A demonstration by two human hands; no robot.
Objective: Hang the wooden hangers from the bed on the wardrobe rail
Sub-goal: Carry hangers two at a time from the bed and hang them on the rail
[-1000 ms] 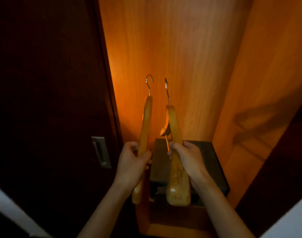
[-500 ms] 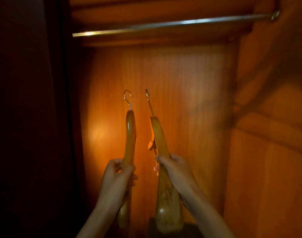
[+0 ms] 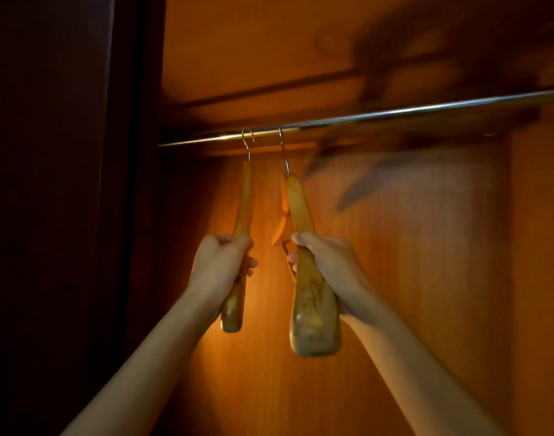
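I hold two wooden hangers edge-on inside a dim wardrobe. My left hand (image 3: 220, 262) is shut around the middle of the left hanger (image 3: 244, 209). My right hand (image 3: 327, 265) grips the right hanger (image 3: 311, 316), which is thicker and has a crossbar. Both metal hooks reach up to the shiny wardrobe rail (image 3: 395, 113); the left hook curls at the rail, the right hook's tip overlaps it. Whether either hook rests on the rail I cannot tell.
The orange wooden back panel (image 3: 411, 278) lies behind the hangers, with a shelf board (image 3: 253, 58) above the rail. A dark door panel (image 3: 58, 199) fills the left side. The right side wall (image 3: 540, 278) closes the compartment.
Both hands have raised the hangers from low in the wardrobe up to the rail; the view has tilted upward, so the dark box on the floor is out of sight.
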